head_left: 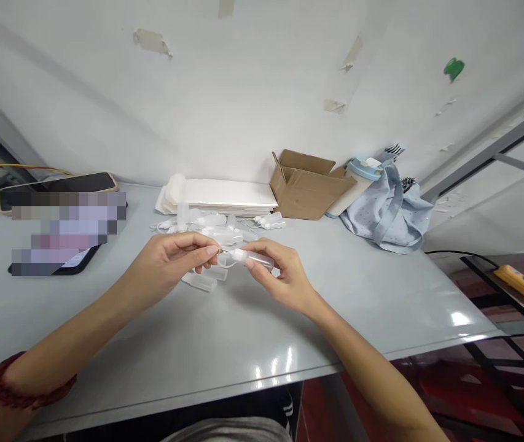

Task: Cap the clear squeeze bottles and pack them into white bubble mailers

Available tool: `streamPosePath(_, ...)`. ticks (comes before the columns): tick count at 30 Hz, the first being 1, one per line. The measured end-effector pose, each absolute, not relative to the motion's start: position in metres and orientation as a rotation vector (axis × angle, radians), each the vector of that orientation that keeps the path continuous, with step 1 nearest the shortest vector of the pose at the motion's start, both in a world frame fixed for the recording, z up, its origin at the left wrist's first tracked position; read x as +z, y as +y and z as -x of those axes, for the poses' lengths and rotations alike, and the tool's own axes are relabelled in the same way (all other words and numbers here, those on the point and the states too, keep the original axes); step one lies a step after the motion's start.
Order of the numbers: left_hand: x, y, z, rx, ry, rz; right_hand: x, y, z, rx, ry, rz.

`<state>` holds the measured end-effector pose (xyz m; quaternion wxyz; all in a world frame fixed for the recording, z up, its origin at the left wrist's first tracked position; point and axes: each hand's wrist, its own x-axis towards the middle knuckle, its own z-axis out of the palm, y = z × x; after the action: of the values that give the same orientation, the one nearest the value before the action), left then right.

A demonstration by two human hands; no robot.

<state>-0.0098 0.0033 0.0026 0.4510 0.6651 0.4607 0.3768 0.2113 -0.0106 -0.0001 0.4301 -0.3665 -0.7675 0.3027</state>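
Observation:
My right hand (279, 276) grips a small clear plastic bottle (258, 258) lying sideways, its white neck pointing left. My left hand (179, 253) pinches a small clear cap or tip (223, 250) right at that neck, fingertips pressed together. Both hands hover just above the grey table (225, 344). Behind them lies a loose pile of several similar clear bottles and caps (218, 228), and two more bottles (204, 281) rest under my left fingers.
A stack of white flat bags (225, 195) sits behind the pile. An open cardboard box (306, 184), a pale tumbler (356, 181) and a blue cloth (388, 212) stand at the back right. Phones (59, 184) lie at the left. The table edge runs along the front.

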Motion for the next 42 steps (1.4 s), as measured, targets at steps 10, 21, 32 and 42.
streamPosePath(10,0.006,0.001,0.006,0.955,1.153,-1.82,0.0,-0.011,-0.211,0.793,-1.906,0.972)
streamPosePath(21,-0.003,-0.006,0.0,0.971,1.115,-2.18,-0.004,-0.011,-0.209,0.922,-1.905,0.996)
streamPosePath(32,-0.011,-0.01,-0.003,0.942,1.077,-2.152,-0.007,-0.009,-0.21,0.965,-1.95,0.943)
streamPosePath(42,-0.014,-0.004,-0.003,0.967,1.083,-2.291,-0.013,-0.004,-0.212,0.874,-2.006,0.903)
